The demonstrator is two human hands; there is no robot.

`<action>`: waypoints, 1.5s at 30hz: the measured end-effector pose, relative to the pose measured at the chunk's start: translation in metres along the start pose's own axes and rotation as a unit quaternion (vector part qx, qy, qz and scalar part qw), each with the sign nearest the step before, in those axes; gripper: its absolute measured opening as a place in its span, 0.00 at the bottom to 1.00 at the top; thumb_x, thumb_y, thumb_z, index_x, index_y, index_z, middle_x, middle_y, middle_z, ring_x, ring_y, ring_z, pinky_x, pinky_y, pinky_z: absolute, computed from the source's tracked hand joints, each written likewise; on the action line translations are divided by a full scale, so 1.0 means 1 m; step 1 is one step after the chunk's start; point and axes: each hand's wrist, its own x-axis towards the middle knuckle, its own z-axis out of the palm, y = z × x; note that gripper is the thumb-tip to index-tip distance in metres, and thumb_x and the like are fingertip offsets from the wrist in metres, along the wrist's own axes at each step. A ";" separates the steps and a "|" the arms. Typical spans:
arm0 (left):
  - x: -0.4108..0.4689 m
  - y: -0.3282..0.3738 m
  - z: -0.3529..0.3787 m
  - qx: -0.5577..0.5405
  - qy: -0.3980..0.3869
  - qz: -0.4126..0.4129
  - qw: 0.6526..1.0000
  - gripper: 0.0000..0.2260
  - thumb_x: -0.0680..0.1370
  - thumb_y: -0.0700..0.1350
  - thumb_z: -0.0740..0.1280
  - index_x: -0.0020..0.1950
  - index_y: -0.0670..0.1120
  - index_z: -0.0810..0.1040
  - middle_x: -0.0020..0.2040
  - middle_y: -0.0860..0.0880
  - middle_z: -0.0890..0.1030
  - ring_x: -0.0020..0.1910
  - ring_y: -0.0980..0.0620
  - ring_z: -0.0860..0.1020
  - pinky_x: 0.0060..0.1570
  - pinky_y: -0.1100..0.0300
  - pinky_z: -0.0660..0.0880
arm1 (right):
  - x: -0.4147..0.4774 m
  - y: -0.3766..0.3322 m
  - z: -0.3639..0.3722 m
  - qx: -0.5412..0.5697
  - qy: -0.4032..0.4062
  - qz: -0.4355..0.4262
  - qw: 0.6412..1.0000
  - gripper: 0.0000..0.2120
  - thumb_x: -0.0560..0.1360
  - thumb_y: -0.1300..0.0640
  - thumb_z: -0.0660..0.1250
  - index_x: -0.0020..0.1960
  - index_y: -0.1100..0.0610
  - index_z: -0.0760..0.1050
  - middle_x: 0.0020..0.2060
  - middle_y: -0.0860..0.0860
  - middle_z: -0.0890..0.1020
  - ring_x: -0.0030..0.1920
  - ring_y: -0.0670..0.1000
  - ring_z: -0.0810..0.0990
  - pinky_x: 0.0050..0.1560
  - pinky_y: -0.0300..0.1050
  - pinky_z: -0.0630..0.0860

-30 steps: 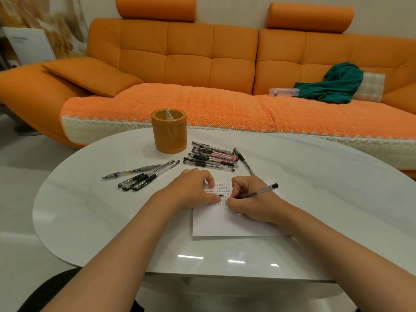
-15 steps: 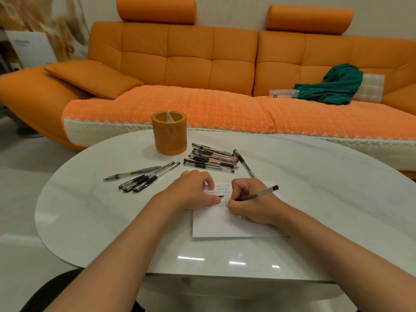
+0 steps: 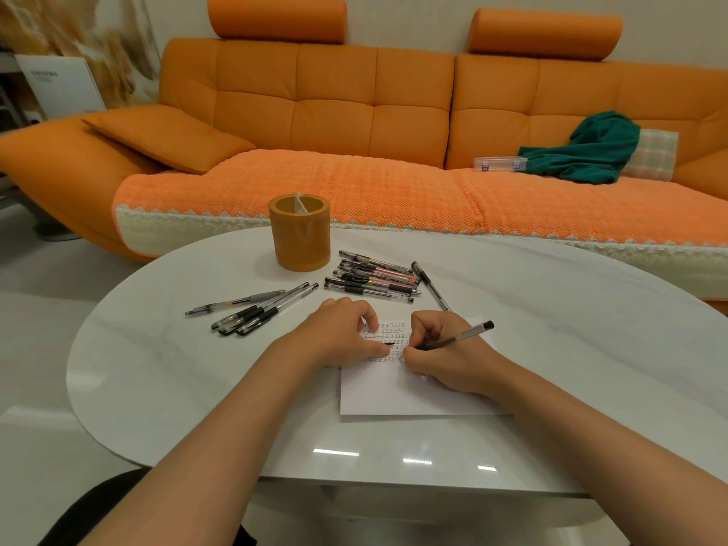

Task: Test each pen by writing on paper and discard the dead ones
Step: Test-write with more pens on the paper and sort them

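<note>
Pen: in right hand, fingers curled tight round the barrel near the tip. Tip down on paper, black back end angled up and to the right.
Paper: white sheet flat on table, toward the near edge. Rows of small written marks across the upper part, most dark, a few reddish.
Left hand: resting on the sheet's upper left corner, fingers loosely bent, tips pressing the paper, nothing clearly gripped.
Small dark spot just beside the left thumb tip; cannot tell if ink or object.
Beyond the hands: pile of pens lying roughly parallel, black and red grips mixed. Single pen angled just beside the pile's right end, lower end reaching toward the paper's top edge.
Left of the pile, well apart: four pens fanned out, tips toward the near left.
Orange pen holder upright behind both groups, near the pile.
Behind the table: orange sofa with green cloth on the seat, clear box just beside the cloth.
</note>
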 end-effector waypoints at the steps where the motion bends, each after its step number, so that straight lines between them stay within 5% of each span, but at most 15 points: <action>1: 0.000 0.000 0.000 0.000 0.000 0.000 1.000 0.16 0.72 0.61 0.73 0.54 0.58 0.74 0.51 0.55 0.73 0.55 0.53 0.68 0.51 0.58 0.69 | 0.000 0.001 0.000 0.000 0.000 0.000 1.000 0.12 0.71 0.68 0.69 0.34 0.58 0.71 0.27 0.49 0.78 0.28 0.49 0.76 0.30 0.41 0.71; 11: 0.001 -0.002 0.000 0.001 0.002 0.004 1.000 0.16 0.72 0.61 0.73 0.54 0.59 0.74 0.50 0.56 0.72 0.55 0.54 0.68 0.52 0.58 0.70 | 0.003 0.006 0.000 0.006 -0.011 0.005 1.000 0.11 0.71 0.67 0.70 0.34 0.58 0.72 0.28 0.56 0.78 0.29 0.54 0.75 0.31 0.47 0.70; 18: -0.001 -0.001 0.001 0.001 0.006 0.004 1.000 0.16 0.72 0.61 0.73 0.54 0.59 0.74 0.50 0.56 0.72 0.55 0.54 0.68 0.51 0.57 0.69 | 0.001 0.002 0.000 0.011 -0.020 0.002 1.000 0.09 0.71 0.70 0.69 0.36 0.65 0.70 0.27 0.55 0.77 0.27 0.50 0.75 0.28 0.40 0.70; 28: -0.007 0.000 0.000 0.003 0.020 0.014 1.000 0.15 0.72 0.62 0.73 0.54 0.59 0.75 0.50 0.57 0.74 0.54 0.55 0.70 0.54 0.56 0.73 | 0.006 0.000 -0.012 0.177 0.072 0.050 0.980 0.05 0.76 0.70 0.68 0.45 0.62 0.79 0.27 0.54 0.74 0.26 0.52 0.70 0.25 0.41 0.67; 35: -0.013 0.002 -0.005 0.014 0.044 0.041 0.998 0.10 0.75 0.59 0.71 0.53 0.59 0.79 0.48 0.58 0.76 0.50 0.58 0.73 0.46 0.61 0.72 | 0.008 -0.009 -0.023 0.209 0.050 0.043 0.976 0.16 0.84 0.67 0.56 0.64 0.56 0.78 0.48 0.59 0.85 0.38 0.56 0.81 0.29 0.46 0.76; 39: -0.016 0.002 -0.008 0.020 0.060 0.051 0.997 0.06 0.76 0.52 0.72 0.52 0.57 0.82 0.47 0.59 0.78 0.45 0.60 0.75 0.40 0.65 0.70 | 0.012 -0.019 -0.029 0.283 0.037 0.083 0.955 0.20 0.83 0.69 0.51 0.61 0.59 0.79 0.48 0.61 0.82 0.36 0.59 0.81 0.36 0.53 0.81; 42: -0.018 0.000 -0.008 0.009 0.070 0.037 0.997 0.05 0.76 0.53 0.73 0.51 0.58 0.81 0.46 0.61 0.79 0.43 0.61 0.76 0.40 0.64 0.72 | 0.014 -0.019 -0.030 0.209 0.034 0.059 0.976 0.11 0.82 0.68 0.56 0.56 0.56 0.73 0.45 0.57 0.79 0.31 0.56 0.79 0.32 0.49 0.78; 45: -0.018 0.001 -0.010 -0.022 0.088 0.032 0.995 0.05 0.75 0.52 0.74 0.48 0.59 0.80 0.44 0.62 0.80 0.43 0.60 0.77 0.41 0.62 0.74 | 0.018 -0.013 -0.030 -0.026 0.067 0.037 0.997 0.09 0.79 0.60 0.67 0.54 0.47 0.72 0.46 0.48 0.82 0.33 0.50 0.81 0.36 0.47 0.76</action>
